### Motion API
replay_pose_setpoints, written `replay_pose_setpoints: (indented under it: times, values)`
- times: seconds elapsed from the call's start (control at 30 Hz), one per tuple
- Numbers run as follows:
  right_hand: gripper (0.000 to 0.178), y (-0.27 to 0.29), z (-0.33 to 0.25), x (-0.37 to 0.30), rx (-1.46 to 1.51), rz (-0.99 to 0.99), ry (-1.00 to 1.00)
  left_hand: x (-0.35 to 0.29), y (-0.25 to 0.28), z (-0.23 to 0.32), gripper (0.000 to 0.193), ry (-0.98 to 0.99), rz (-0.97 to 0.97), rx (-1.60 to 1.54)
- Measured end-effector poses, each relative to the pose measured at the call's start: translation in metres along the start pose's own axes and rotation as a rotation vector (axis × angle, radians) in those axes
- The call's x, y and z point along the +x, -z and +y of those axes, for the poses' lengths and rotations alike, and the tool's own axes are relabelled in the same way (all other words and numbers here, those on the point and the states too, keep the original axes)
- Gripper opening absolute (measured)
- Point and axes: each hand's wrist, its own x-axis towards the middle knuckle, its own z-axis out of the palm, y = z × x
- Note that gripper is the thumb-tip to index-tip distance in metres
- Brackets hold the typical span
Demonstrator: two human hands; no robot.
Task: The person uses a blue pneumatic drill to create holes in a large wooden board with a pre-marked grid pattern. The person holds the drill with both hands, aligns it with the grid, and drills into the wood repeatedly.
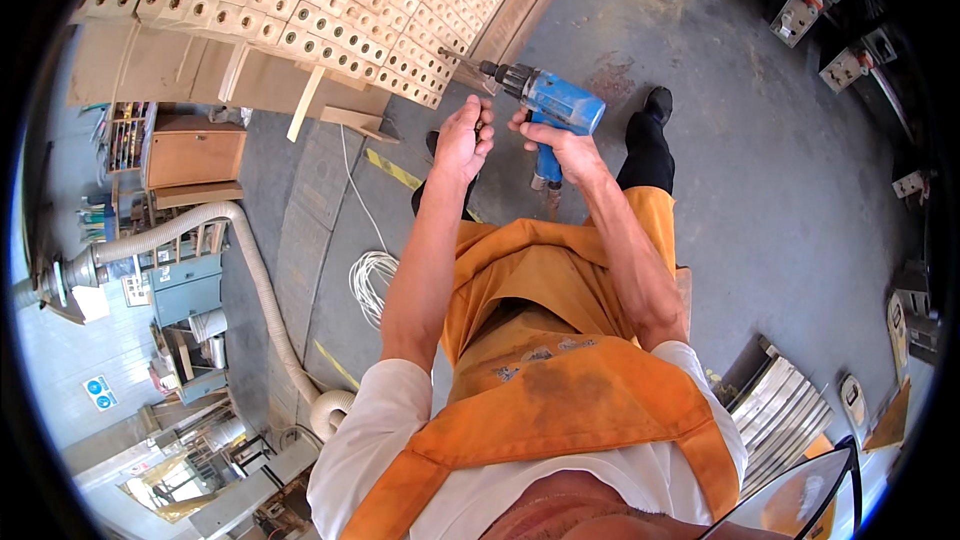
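My right hand [574,148] is wrapped round the grip of a blue power drill [565,100] with a black chuck. A long thin bit [462,58] sticks out of the chuck to the left, its tip close to the corner of a stack of pale wooden blocks [345,0]. Rows of round holes run across the blocks; several holes in the nearer rows look dark or lined. Just below the bit, my left hand [463,140] is closed with its fingers curled. Something small and dark shows between those fingers, too small to name.
Loose wooden strips [306,105] jut out beneath the blocks. A white cable coil [373,285] lies on the grey floor to my left, beside a ribbed hose [258,290]. Metal machine parts [795,20] line the far right, and curved slats [780,405] stand at the near right.
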Motion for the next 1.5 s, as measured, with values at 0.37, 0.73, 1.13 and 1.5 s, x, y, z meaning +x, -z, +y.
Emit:
replay_pose_setpoints:
  times: [0.37, 0.73, 1.13, 1.5]
  values:
    - [0.026, 0.001, -0.001, 0.003, 0.057, -0.013, -0.015, 0.003, 0.010, 0.011, 0.026, -0.072, -0.021, -0.068]
    - [0.032, 0.029, -0.010, -0.029, -0.012, -0.085, -0.045, 0.021, 0.005, 0.036, 0.022, -0.162, -0.110, -0.290]
    - [0.029, 0.023, -0.002, -0.009, 0.134, -0.014, 0.003, 0.051, -0.025, 0.054, 0.020, -0.146, -0.090, -0.195]
    - [0.026, 0.008, -0.014, 0.011, 0.006, 0.000, -0.007, 0.040, -0.001, 0.029, 0.035, 0.021, -0.185, -0.265]
